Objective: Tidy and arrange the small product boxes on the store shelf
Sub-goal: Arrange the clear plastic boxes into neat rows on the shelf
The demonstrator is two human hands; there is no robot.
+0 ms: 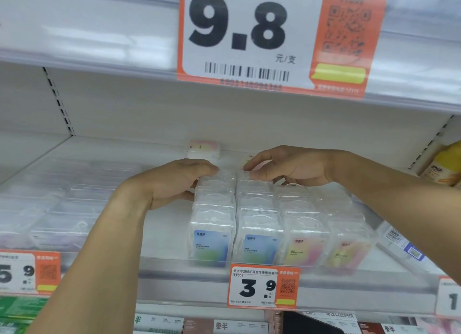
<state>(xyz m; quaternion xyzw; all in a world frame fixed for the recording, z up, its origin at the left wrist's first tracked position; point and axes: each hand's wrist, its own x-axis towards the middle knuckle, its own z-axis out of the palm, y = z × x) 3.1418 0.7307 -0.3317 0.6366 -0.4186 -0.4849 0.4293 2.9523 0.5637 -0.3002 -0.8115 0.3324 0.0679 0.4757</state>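
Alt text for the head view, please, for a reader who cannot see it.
Both hands, left hand and right hand, rest on the back of rows of clear small product boxes on a white store shelf. An orange 3.9 price tag hangs below.

Four rows of clear boxes on shelf, just behind 3.9 tag. Left hand grips rear of the leftmost row; right hand rests fingers on second row's rear. Lone box farther back.
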